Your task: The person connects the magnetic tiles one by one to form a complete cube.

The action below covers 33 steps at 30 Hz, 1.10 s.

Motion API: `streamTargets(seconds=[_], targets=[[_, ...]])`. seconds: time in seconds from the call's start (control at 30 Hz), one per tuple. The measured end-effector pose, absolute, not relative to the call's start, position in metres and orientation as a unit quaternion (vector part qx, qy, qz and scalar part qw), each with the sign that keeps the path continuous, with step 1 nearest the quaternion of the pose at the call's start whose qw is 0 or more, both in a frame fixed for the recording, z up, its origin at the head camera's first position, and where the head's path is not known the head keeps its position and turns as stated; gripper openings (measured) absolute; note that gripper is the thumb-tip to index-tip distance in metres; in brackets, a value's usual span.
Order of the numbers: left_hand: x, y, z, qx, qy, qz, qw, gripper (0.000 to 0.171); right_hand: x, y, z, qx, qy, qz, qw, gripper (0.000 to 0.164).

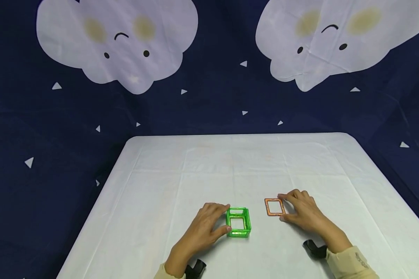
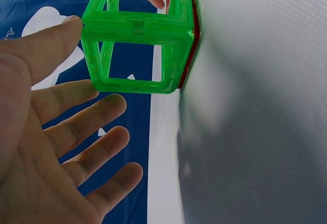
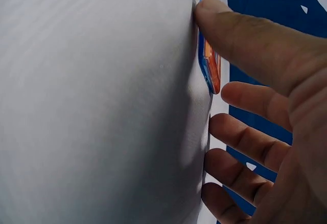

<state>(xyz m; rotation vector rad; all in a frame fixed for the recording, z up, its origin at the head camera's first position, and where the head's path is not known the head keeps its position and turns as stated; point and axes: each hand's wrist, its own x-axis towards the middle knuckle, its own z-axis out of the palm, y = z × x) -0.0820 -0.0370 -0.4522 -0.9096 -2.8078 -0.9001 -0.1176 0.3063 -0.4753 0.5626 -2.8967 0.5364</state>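
Observation:
My left hand [image 1: 203, 226] holds a cube of green magnetic tiles [image 1: 246, 233] by its left side, thumb at the near corner and index finger at the far one. The other fingers spread out loosely in the left wrist view. A red tile [image 2: 195, 32] lies under the green cube, against the tabletop. To the right of the cube, my right hand [image 1: 306, 211] pinches an orange square magnetic tile [image 1: 267, 207] at its right side between thumb and index finger. A blue tile [image 3: 201, 55] shows flat beneath the orange one in the right wrist view.
Both hands work over a white-covered table [image 1: 209, 166] with rounded far corners. Behind it hangs a dark blue cloth [image 1: 216, 100] printed with white clouds and triangles. Black wrist mounts [image 1: 314, 248] sit under the sleeves.

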Motion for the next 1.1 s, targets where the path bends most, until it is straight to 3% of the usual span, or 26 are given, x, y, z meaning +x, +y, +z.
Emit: streamTargets(seconds=[0.5,1.1], targets=[[-0.081,-0.038,-0.451,-0.287,-0.91,-0.299,0.024,0.058,-0.12,0.308,-0.475,0.193,-0.963,0.177,0.06,0.053],[-0.082,-0.039,-0.454,-0.298,-0.907,-0.294,0.039,0.057,-0.113,0.301,-0.464,0.213,-0.946,0.2,0.142,0.049]])
